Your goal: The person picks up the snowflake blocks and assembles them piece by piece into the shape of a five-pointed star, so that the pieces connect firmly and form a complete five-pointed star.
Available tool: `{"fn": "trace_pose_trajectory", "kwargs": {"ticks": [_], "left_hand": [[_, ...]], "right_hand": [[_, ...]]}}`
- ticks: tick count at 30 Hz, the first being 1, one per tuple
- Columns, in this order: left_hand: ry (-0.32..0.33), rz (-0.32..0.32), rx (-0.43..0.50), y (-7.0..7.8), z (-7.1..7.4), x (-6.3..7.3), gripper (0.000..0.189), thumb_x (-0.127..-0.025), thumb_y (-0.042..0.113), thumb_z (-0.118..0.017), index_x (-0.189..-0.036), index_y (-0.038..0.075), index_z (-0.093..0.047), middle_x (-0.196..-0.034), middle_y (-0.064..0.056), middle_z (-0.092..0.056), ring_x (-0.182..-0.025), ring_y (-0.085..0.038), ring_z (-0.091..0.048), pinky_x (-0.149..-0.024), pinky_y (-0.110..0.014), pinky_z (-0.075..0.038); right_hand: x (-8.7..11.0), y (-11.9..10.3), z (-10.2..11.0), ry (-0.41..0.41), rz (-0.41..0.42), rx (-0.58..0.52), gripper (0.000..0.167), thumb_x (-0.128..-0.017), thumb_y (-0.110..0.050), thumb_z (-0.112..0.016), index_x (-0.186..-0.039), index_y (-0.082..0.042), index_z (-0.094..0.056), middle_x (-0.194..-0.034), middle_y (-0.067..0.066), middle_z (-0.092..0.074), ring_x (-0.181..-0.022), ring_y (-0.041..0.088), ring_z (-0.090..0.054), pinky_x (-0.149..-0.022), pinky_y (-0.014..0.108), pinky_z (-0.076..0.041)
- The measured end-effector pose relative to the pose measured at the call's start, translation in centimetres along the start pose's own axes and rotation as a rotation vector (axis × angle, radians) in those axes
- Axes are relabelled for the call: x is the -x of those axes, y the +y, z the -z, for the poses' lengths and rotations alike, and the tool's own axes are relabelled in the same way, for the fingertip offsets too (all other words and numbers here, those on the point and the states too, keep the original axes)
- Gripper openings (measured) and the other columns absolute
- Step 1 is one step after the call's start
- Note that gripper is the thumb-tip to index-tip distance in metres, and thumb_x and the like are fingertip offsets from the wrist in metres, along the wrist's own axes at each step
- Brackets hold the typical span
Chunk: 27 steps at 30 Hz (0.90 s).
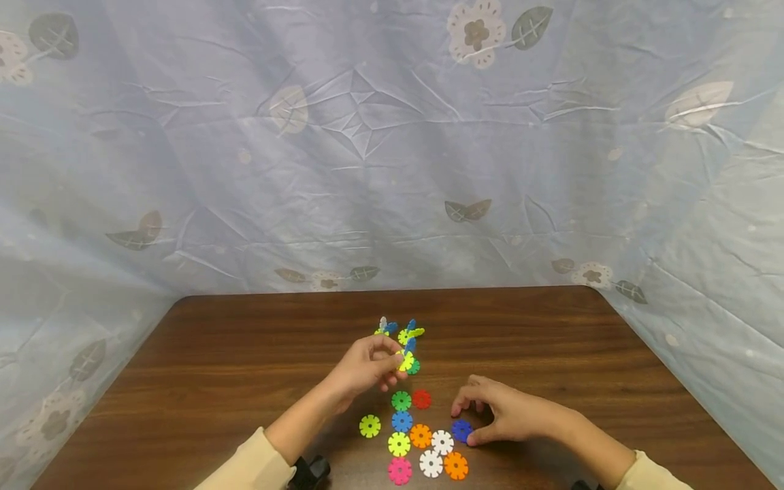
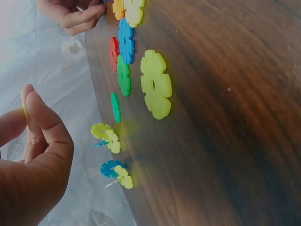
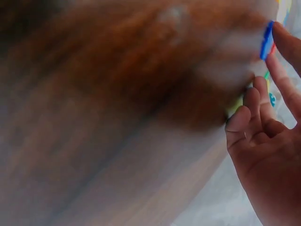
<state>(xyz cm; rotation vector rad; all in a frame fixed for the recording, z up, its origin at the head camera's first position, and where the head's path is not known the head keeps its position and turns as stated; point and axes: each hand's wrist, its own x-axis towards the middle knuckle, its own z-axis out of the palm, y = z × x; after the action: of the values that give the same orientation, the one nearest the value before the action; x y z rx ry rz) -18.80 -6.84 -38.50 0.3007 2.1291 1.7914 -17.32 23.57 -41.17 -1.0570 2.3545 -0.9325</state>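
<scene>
Head view, lower centre: one left hand [image 1: 364, 365], thumb and fingers pinching a yellow disc [image 1: 407, 360] joined to a light blue disc [image 1: 411, 345]. Lower right of centre: one right hand [image 1: 505, 410], thumb and index finger pinching a dark blue disc [image 1: 461, 429] by its edges. Just above the left hand: two joined clusters, one [image 1: 403, 336] right of the other [image 1: 390, 328]. Bottom centre, lying flat: red disc [image 1: 421, 395], pink disc [image 1: 400, 478], others in green, orange, white. Beneath: brown table [image 1: 245, 347]. Behind: patterned cloth [image 1: 367, 211].
</scene>
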Motion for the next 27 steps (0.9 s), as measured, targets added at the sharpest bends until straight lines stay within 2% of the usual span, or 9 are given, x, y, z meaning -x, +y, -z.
{"fn": "trace_pose_trajectory", "kwargs": {"ticks": [6, 12, 17, 21, 24, 27], "left_hand": [[-0.008, -0.003, -0.017, -0.1, 0.0, 0.1, 0.023, -0.105, 0.015, -0.062, -0.121, -0.001, -0.061, -0.099, -0.026, -0.078, -0.071, -0.011, -0.066, -0.068, -0.026, -0.055], [-0.024, 0.003, -0.020, -0.2, -0.1, 0.3, 0.022, -0.104, 0.016, -0.063, -0.119, -0.001, -0.061, -0.098, -0.024, -0.079, -0.071, -0.010, -0.066, -0.068, -0.026, -0.055], [-0.038, 0.001, -0.015, -0.1, -0.5, 0.3, 0.022, -0.103, 0.016, -0.064, -0.117, -0.002, -0.062, -0.095, -0.021, -0.080, -0.071, -0.011, -0.067, -0.066, -0.024, -0.055], [-0.053, -0.011, -0.022, 0.2, -0.8, 0.4, 0.022, -0.103, 0.016, -0.065, -0.116, -0.001, -0.062, -0.093, -0.020, -0.080, -0.072, -0.012, -0.068, -0.066, -0.025, -0.055], [-0.067, -0.019, -0.026, 0.4, -1.0, 0.5, 0.022, -0.102, 0.016, -0.065, -0.116, -0.001, -0.063, -0.094, -0.021, -0.080, -0.071, -0.012, -0.068, -0.066, -0.026, -0.054], [-0.078, -0.023, -0.025, 0.5, -1.2, 0.6, 0.022, -0.103, 0.016, -0.065, -0.116, -0.001, -0.062, -0.095, -0.021, -0.080, -0.071, -0.012, -0.067, -0.066, -0.026, -0.054]], "right_hand": [[-0.3, 0.0, -0.3, 0.018, -0.011, 0.049, 0.024, -0.092, -0.032, -0.081, -0.107, -0.022, -0.065, -0.103, -0.004, -0.055, -0.092, 0.001, -0.049, -0.078, 0.021, -0.048], [-1.2, -0.3, -0.1, 0.075, -0.006, -0.024, 0.018, -0.096, -0.020, -0.077, -0.105, -0.011, -0.063, -0.091, -0.007, -0.069, -0.081, -0.004, -0.059, -0.070, 0.020, -0.055], [-2.1, -1.0, 0.2, 0.237, 0.001, -0.081, 0.019, -0.096, -0.015, -0.076, -0.111, -0.006, -0.069, -0.092, 0.001, -0.072, -0.081, -0.001, -0.063, -0.069, 0.022, -0.058], [-3.0, -2.0, 0.6, 0.376, 0.053, -0.156, 0.018, -0.099, -0.014, -0.072, -0.113, -0.005, -0.069, -0.094, 0.011, -0.074, -0.079, 0.009, -0.071, -0.068, 0.031, -0.064], [-3.7, -2.5, 0.7, 0.426, 0.094, -0.222, 0.020, -0.100, -0.011, -0.070, -0.118, -0.002, -0.068, -0.097, 0.017, -0.074, -0.082, 0.019, -0.076, -0.071, 0.038, -0.066], [-4.1, -2.8, 0.6, 0.451, 0.123, -0.255, 0.021, -0.101, -0.008, -0.068, -0.120, -0.002, -0.068, -0.100, 0.020, -0.075, -0.086, 0.022, -0.077, -0.075, 0.040, -0.066]]}}
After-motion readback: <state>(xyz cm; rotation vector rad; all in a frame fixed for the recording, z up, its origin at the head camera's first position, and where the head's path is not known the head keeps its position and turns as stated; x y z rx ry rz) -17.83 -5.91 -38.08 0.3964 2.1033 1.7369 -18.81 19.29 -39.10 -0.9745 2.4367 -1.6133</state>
